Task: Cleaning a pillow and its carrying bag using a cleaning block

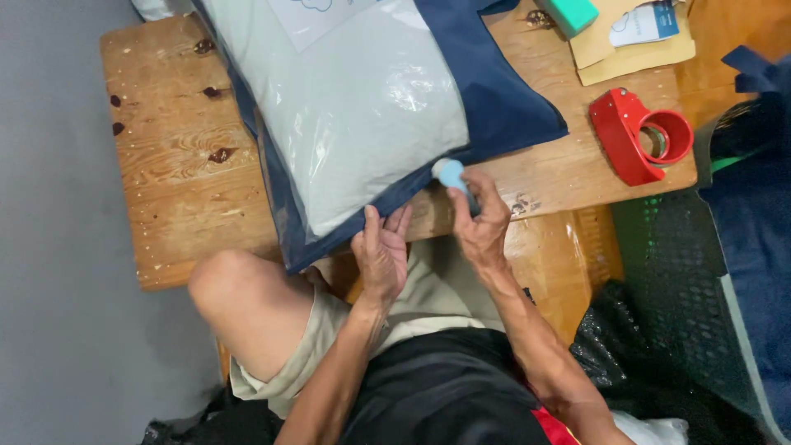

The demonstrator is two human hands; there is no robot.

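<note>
Left hand (381, 251) flat on navy cloth (503, 99) at table edge, fingers spread and pressing lower hem down, probably to keep it taut and still. Right hand (480, 221) closed around small tool (451, 174) with pale blue rounded tip (kind unclear, maybe a marker or roller), tip touching cloth edge just beside clear plastic bag (354, 107). Bag lying on top of cloth, holding something white and soft, cloth showing as border around it, likely spread so edges stay reachable. Whole bundle across wooden table (173, 165), lower corner overhanging toward knee (239, 288), close enough for both hands. Red tape dispenser (638, 136) on right end of table, well apart from hands, within reach. Brown envelopes (634, 53) and teal block (570, 12) at far right corner, out of work area. Dark mesh basket (676, 280) on floor at right.
</note>
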